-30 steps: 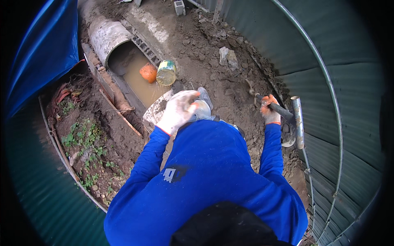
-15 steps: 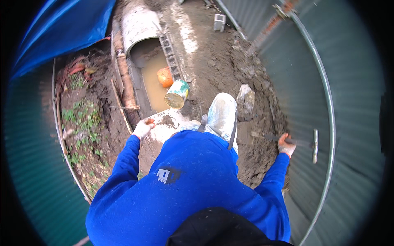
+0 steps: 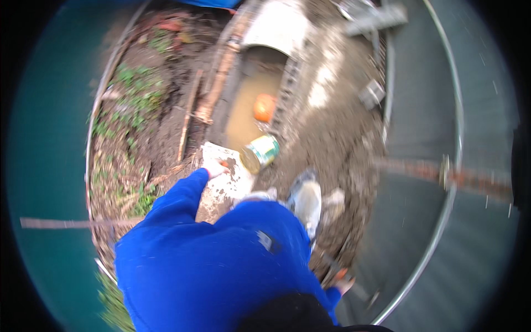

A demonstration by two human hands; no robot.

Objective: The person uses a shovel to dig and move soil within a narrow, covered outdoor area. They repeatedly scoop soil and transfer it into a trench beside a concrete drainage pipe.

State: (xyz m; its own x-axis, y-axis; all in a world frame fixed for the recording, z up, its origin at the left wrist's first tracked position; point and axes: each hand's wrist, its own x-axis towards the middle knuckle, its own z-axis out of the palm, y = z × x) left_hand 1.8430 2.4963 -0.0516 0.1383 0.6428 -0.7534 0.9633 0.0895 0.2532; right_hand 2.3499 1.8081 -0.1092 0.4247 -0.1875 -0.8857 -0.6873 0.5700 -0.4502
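My left hand [image 3: 217,168], in what looks like a pale glove with orange fingertips, hangs over a white, mud-spattered board [image 3: 220,185]. Its fingers stretch out loosely and hold nothing that I can see. Down at the lower right, my right hand [image 3: 344,283] is closed around the dark shaft of a tool. A pale bar-like crosspiece [image 3: 373,299] shows at the tool's outer end; blur hides its exact kind. A green and white bucket [image 3: 260,153] lies on its side beside the board. My muddy, pale-covered boot [image 3: 306,203] stands on the mud.
Muddy water [image 3: 243,119] fills a trench under a white arched cover [image 3: 278,26], with an orange round object [image 3: 264,107] in it. Hollow bricks [image 3: 287,91] line its right edge. A log [image 3: 218,83] lies to the left. Corrugated metal fences [image 3: 420,221] stand on both sides.
My view has turned, so the trench and bucket sit further right. My right hand with the tool is now lower, near the bottom edge. My left hand is still over the board.
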